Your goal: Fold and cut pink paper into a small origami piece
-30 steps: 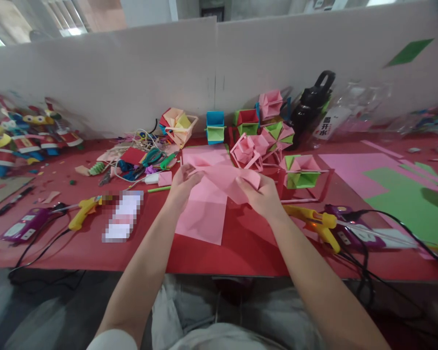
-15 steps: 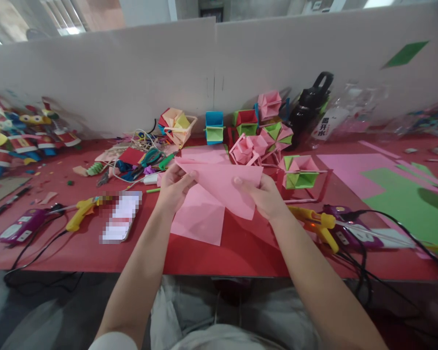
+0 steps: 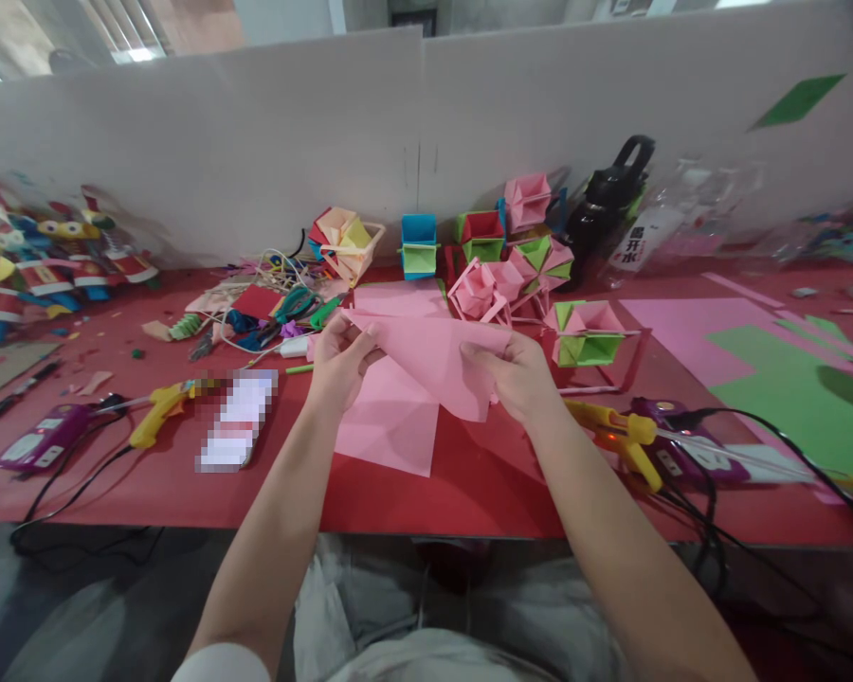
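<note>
Both hands hold one sheet of pink paper (image 3: 433, 360) lifted a little above the red table (image 3: 483, 483). My left hand (image 3: 337, 360) pinches its left corner with thumb and fingers closed. My right hand (image 3: 516, 374) grips its right edge, thumb on top. The sheet hangs as a downward-pointing triangle between them. Under it, flat on the table, lies another pink sheet (image 3: 388, 426).
Folded paper boxes (image 3: 516, 265) in pink, green and blue stand behind the hands. Yellow glue guns lie at left (image 3: 156, 412) and right (image 3: 622, 436) with cables. A phone (image 3: 238, 417), scissors (image 3: 295, 308), a black bottle (image 3: 604, 208) and pink and green sheets (image 3: 774, 369) surround. A white partition backs the table.
The pink sheet was raised off the table and opened out into a flat triangle between the hands; since half a second ago it has tilted slightly and the hands shifted little.
</note>
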The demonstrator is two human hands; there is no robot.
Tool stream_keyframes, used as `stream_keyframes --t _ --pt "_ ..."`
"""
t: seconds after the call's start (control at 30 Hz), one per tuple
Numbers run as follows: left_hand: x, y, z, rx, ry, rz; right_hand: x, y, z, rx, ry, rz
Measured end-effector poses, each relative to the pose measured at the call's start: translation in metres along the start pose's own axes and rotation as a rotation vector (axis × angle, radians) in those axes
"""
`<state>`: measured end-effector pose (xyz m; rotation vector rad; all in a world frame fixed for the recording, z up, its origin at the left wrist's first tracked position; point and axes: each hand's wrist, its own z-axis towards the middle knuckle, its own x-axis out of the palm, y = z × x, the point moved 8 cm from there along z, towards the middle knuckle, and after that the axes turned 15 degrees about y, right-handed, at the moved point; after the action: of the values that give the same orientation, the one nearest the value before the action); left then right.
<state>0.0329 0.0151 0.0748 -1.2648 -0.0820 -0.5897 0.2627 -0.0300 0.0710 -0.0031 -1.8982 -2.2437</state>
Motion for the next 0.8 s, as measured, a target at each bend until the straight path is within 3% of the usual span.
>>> stream_keyframes --t 0.4,0.6,0.8 --pt "0.001 -0.008 0.000 0.019 0.015 0.003 -0.001 -0.005 0.001 -0.034 0.027 -0.032" --pt "0.004 -0.008 -0.001 0.006 0.024 0.003 -0.003 -0.004 -0.001 0.040 -0.058 0.054" --pt "0.010 -0.004 -0.001 -0.002 0.068 -0.010 -0.007 -0.004 -0.002 0.028 -0.085 -0.002"
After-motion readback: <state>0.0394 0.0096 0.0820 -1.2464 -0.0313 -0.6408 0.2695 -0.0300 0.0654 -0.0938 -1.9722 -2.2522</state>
